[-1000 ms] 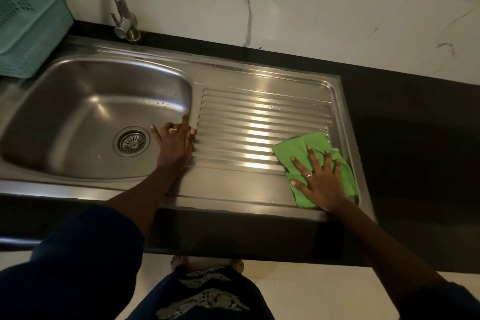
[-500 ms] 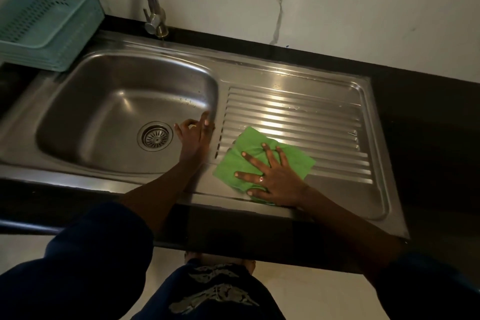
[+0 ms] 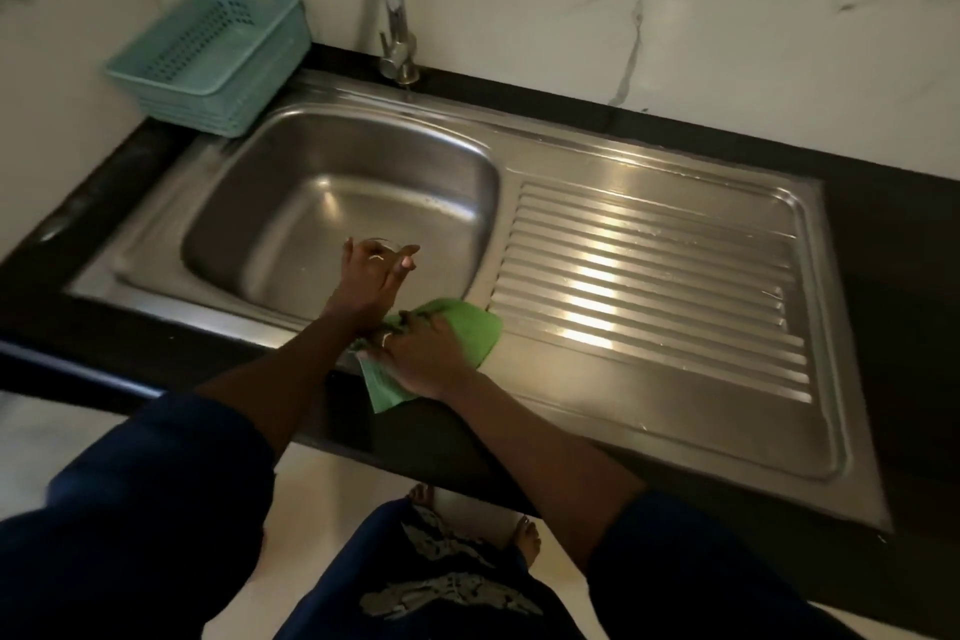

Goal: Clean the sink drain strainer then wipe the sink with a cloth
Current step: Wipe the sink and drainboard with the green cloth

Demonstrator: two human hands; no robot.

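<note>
Now the green cloth [image 3: 470, 327] has left the ribbed drainboard [image 3: 649, 286] for the front rim of the sink [image 3: 311, 203].
The right hand [image 3: 423, 353], flat with spread fingers half a second ago, now curls into the cloth and bunches it at the basin's near right corner, with one end hanging over the worktop [image 3: 130, 327] edge. The left hand [image 3: 375, 278] has lifted off the basin edge and is over the bowl holding nothing, fingers loosely spread. It hides the drain strainer.
</note>
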